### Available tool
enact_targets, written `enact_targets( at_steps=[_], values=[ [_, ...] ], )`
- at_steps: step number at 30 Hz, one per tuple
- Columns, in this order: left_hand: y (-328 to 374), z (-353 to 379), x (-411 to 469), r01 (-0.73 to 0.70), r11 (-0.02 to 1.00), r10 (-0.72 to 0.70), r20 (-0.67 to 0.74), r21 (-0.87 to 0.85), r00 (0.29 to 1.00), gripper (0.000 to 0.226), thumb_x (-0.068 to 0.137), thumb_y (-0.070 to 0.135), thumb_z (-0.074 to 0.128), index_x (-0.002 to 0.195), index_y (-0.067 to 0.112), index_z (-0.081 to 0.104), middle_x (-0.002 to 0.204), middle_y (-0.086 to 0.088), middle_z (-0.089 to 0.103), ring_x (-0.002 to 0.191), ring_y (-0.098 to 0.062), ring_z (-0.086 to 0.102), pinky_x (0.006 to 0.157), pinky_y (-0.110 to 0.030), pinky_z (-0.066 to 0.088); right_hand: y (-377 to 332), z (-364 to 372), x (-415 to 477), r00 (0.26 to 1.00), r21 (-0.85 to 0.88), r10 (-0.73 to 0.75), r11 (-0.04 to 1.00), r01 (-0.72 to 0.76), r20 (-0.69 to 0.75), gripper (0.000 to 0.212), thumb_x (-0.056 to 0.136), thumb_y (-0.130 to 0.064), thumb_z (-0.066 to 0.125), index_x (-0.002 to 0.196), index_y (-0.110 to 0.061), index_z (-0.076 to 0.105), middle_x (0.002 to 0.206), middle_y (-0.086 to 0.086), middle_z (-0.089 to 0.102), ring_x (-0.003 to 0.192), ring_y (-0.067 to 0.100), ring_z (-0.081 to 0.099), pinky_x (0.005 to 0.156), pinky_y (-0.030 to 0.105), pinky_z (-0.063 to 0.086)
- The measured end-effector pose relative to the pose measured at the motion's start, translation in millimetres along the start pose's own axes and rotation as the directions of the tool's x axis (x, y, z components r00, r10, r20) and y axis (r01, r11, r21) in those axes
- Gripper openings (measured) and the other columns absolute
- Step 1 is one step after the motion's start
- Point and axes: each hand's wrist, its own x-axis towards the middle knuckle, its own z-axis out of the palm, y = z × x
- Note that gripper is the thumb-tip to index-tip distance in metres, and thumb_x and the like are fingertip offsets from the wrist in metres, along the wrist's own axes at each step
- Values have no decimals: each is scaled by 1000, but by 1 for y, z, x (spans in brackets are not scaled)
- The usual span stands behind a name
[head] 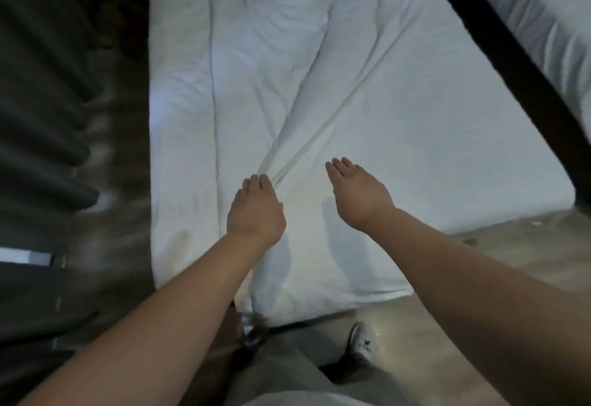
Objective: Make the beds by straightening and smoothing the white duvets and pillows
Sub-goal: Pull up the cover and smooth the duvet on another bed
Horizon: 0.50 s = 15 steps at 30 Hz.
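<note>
- Two hands work the white duvet [399,117], which is spread over the bed [179,149]; long creases [319,130] fan out from the left hand [256,210].
- Its fingers [260,181] curl down where the creases meet; pinching or only pressing, I cannot tell.
- The right hand [359,194] is flat, fingers straight and together, likely poised to sweep folds out.
- No writing is readable; the shoe [363,341] mark is blurred.

Dark grey curtains [41,92] hang in folds down the left side. A shiny brown floor [518,264] shows at lower right. The light is dim.
</note>
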Motion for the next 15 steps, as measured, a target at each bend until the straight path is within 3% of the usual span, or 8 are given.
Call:
enact_targets(
  at_steps=[2,9,15],
  values=[
    [45,-16,-11,-101,994,102,-41,31,994,67,107,31,39,160,2,8,168,-15,10,155,-28,10,124,-37,12,37,-24,-29,997,46,54,998,-51,-55,62,103,-6,39,160,-7,14,168,8,17,155,24,14,123,32,14],
    [218,-25,-67,-323,941,335,-161,97,928,67,109,34,34,161,7,3,170,-8,1,157,-19,1,124,-31,6,191,-67,-155,974,123,163,982,-145,-157,58,108,-21,37,160,-10,14,167,3,20,153,24,18,121,35,22],
    [363,-12,-124,-387,910,413,-248,148,876,69,108,40,34,161,9,2,170,-6,-1,157,-18,0,125,-31,6,346,-94,-281,918,125,252,967,-224,-306,60,110,-25,33,162,-11,6,170,2,8,157,20,3,124,32,10]
  ],
)
